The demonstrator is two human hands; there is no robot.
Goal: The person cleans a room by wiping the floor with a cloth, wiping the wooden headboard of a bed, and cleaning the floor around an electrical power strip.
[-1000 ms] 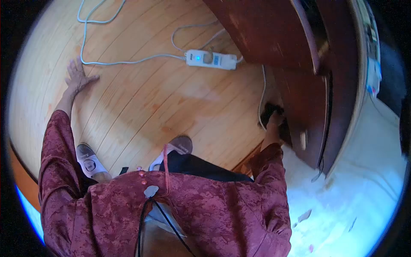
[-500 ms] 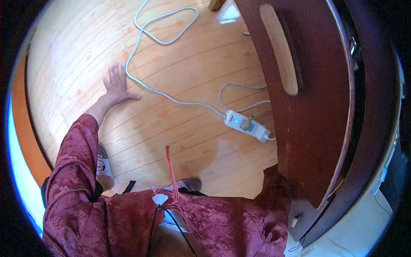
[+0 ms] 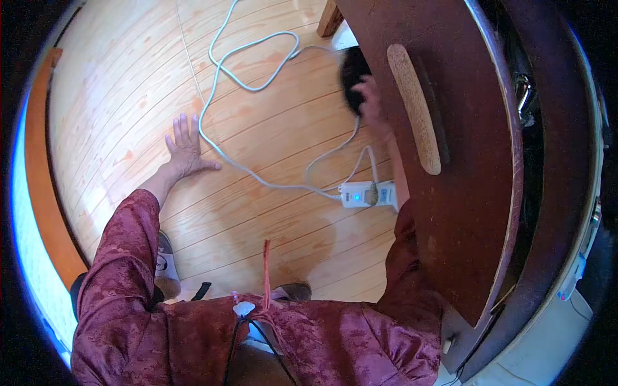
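Note:
My left hand (image 3: pixel 185 154) lies flat on the wooden floor (image 3: pixel 257 141) with its fingers spread, just left of a pale cable (image 3: pixel 225 156). At the edge of the dark red furniture panel (image 3: pixel 450 180), my right hand (image 3: pixel 372 106) is blurred and partly covered by the panel. Its fingers touch or wrap a black item (image 3: pixel 353 80) that I cannot identify. Beside my right forearm sits a white power strip (image 3: pixel 367 194) with a blue light and something plugged in.
A wooden handle (image 3: pixel 414 109) is fixed to the panel. Behind the panel's top edge is a wooden leg (image 3: pixel 329 19). An orange-brown board (image 3: pixel 48 193) runs along the left. My shoes (image 3: pixel 165 260) are on the floor below.
My right hand, earlier low by the furniture with the black item and then hidden, now shows higher up beside the panel with a black item. My left hand stays flat while the view shifts.

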